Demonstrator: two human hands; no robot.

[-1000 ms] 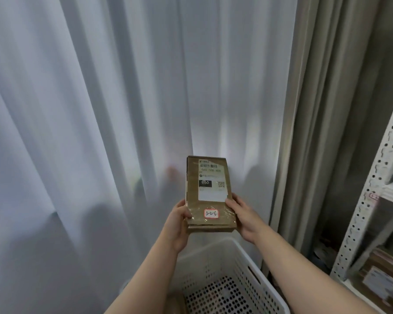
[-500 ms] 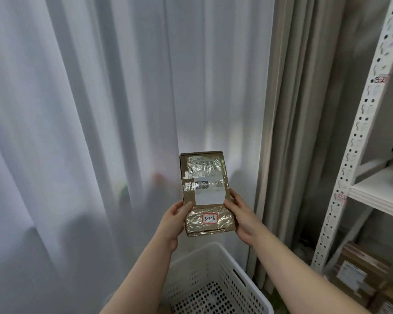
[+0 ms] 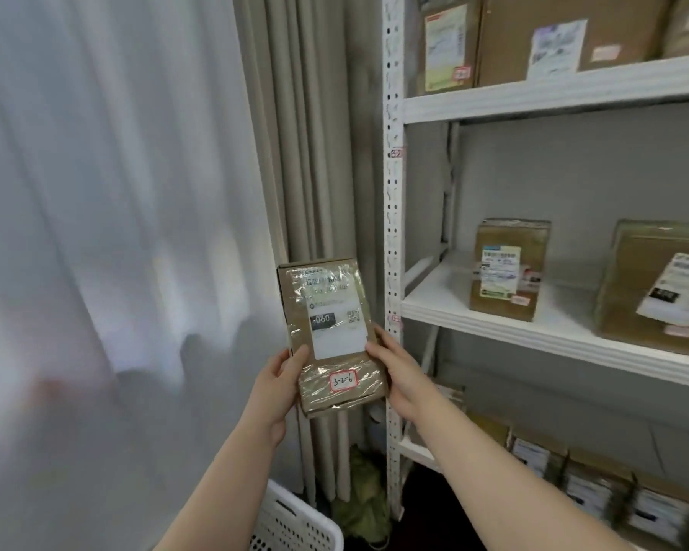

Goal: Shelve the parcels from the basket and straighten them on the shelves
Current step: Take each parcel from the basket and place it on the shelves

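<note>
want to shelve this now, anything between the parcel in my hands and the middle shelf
Only the white upright post stands between the parcel and the middle shelf; its left end is bare.

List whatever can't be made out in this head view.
- Held parcel: the fine label print is blurred under glossy tape. The parcel hides its own back and the fingers of the left hand and right hand behind it.
- Basket: cut off by the bottom edge, contents unseen.
- Bottom-shelf parcels: motion-blurred, labels unreadable, partly behind the right forearm.
- Rightmost middle-shelf parcel: cut off by the right edge.
</note>
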